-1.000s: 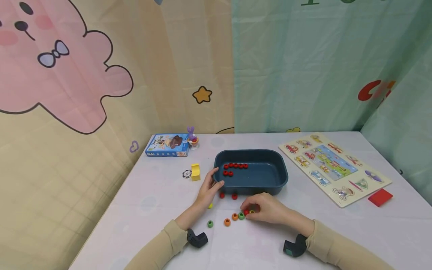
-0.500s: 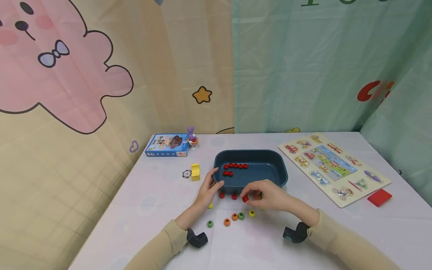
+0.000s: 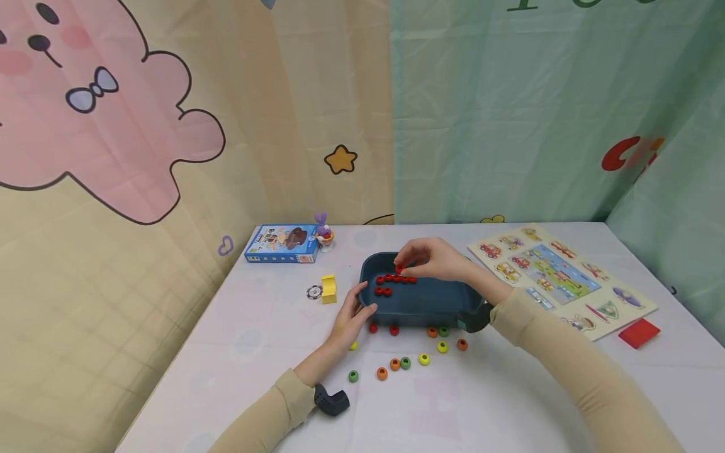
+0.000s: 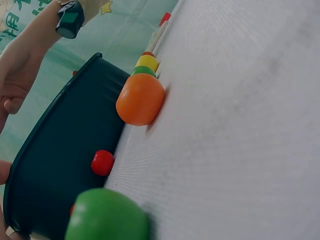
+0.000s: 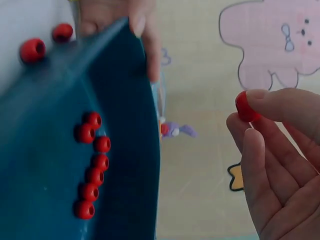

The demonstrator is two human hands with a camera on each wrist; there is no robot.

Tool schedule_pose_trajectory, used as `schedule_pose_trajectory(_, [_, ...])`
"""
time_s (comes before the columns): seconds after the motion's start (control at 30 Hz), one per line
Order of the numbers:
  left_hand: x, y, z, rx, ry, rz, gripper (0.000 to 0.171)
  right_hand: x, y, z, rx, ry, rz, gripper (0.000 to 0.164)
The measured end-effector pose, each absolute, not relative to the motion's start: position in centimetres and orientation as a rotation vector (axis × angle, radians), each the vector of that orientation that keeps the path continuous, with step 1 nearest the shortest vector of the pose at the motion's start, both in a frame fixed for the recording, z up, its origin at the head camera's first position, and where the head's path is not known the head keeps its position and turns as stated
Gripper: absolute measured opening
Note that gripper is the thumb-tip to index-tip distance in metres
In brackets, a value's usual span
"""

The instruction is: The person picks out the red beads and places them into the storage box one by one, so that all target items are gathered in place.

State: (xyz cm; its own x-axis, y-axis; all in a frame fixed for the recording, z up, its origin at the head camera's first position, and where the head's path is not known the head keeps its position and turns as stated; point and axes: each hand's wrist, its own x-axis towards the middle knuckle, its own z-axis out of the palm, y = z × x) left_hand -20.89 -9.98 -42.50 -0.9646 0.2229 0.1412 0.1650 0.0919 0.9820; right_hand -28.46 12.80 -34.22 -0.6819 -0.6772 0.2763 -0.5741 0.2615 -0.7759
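My right hand (image 3: 433, 259) is over the back of a dark blue tray (image 3: 421, 311), pinching a red bead (image 5: 244, 106) between thumb and fingertip. Inside the tray, several red beads (image 3: 396, 279) form a row, with a shorter row of two red beads (image 3: 383, 291) in front. My left hand (image 3: 350, 318) grips the tray's left end, fingers at the rim and thumb near the front corner. Two more red beads (image 3: 394, 330) lie on the table just in front of the tray.
Orange, green and yellow beads, among them an orange bead (image 3: 382, 374) and a green bead (image 4: 107, 217), are scattered before the tray. Left are a yellow block (image 3: 328, 289), a round token (image 3: 314, 292) and a blue box (image 3: 282, 243). Right are a picture puzzle board (image 3: 608, 292) and red square (image 3: 639, 333).
My right hand has picked a red bead off the table among the loose beads and carried it up and away from me, over the tray. My left hand has stayed at the tray's end.
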Motion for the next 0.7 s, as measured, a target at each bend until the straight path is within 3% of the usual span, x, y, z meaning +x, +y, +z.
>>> schedule_pose_trajectory(0.4, [-21.0, -10.0, -42.7, 0.406, 2.281, 2.048, 0.052, -34.2, 11.5, -36.5, -1.058, 2.396, -1.380, 0.025])
schedule_pose_trajectory(0.7, [-21.1, -10.0, -42.8, 0.415, 2.264, 2.060, 0.053, -35.8, 11.0, -39.6, -0.990, 2.370, -1.251, 0.024])
